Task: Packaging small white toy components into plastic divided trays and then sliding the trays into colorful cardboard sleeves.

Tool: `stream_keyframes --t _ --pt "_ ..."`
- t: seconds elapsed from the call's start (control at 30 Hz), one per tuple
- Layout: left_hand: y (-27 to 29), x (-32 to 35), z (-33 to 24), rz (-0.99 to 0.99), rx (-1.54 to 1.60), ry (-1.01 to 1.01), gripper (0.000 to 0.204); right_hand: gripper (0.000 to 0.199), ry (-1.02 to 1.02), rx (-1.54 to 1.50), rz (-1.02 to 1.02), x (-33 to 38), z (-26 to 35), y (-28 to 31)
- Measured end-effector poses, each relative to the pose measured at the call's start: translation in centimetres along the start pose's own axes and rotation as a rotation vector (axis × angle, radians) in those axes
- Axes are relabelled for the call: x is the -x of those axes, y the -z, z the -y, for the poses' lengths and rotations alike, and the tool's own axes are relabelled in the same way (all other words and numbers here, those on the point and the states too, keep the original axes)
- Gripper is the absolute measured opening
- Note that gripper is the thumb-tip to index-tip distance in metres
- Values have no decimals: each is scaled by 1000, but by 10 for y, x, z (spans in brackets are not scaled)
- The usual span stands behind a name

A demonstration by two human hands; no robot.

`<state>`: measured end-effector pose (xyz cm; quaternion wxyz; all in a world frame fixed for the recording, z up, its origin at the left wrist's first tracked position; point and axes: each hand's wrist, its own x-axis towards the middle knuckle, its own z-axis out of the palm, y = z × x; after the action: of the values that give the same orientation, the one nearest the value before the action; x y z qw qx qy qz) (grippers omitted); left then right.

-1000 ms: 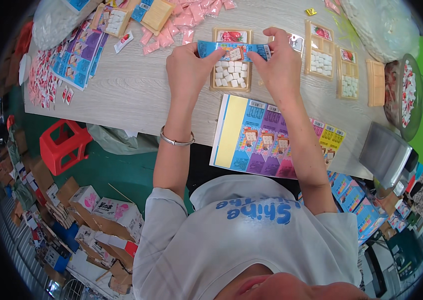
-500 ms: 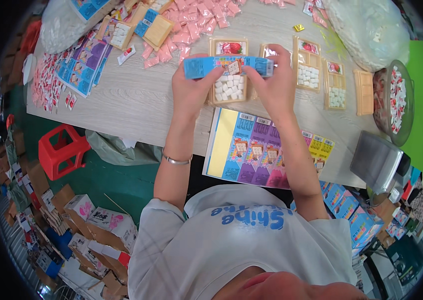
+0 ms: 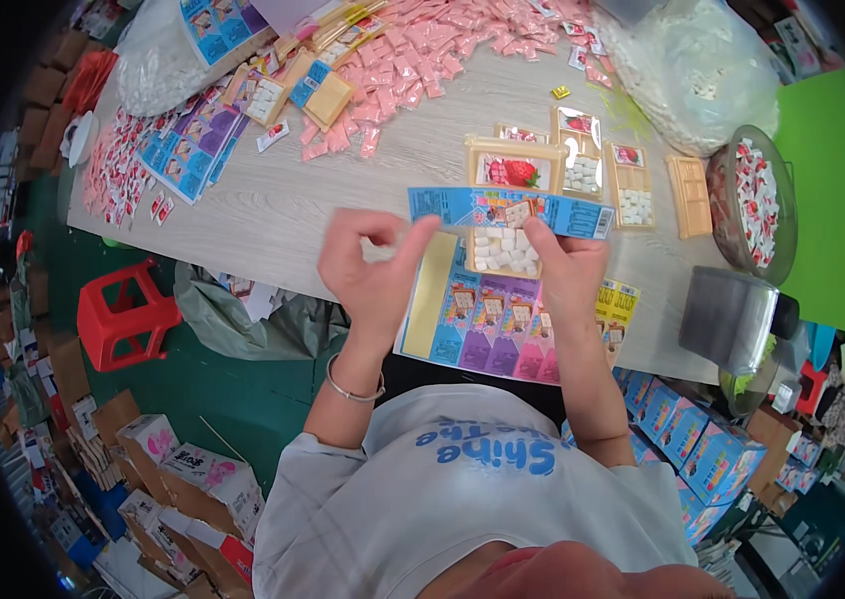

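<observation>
A beige plastic tray is held over the near edge of the grey wood-grain bench, its middle crossed by a blue printed strip. White pillow-shaped pieces are held in the end nearer the person, a strawberry-printed packet in the other. Strip and tray are gripped at their right side by the right hand. The left hand, blurred, is held with thumb and fingers parted by the strip's left end; whether contact is made cannot be told. Beneath, a multicoloured printed sheet is partly covered by tray and right hand. By the right edge, red-and-white sachets are contained in a see-through round bowl. Farther off, a heap of pink sachets is spread toward the far edge.
</observation>
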<state>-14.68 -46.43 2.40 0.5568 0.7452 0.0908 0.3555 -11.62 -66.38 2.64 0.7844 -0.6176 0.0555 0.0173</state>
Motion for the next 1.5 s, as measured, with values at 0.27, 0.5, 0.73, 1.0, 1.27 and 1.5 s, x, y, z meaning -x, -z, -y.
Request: stream_keyframes --t 0.27,0.5,0.73,1.0,1.27,1.5 --pt "-12 20 -27 383 364 375 30 16 128 82 72 32 9 7" --pt "-5 19 -18 723 801 575 33 17 57 74 240 37 20 22" --pt "-1 36 8 793 948 750 29 16 -266 -357 358 26 6 48" --pt "-19 50 10 845 1142 834 35 14 -379 -389 241 35 -2 13" --pt "-24 10 30 598 994 893 25 28 76 -49 -76 18 -18 36" --pt "-65 -89 53 473 821 978 33 24 6 -75 -261 -1 -33 102"
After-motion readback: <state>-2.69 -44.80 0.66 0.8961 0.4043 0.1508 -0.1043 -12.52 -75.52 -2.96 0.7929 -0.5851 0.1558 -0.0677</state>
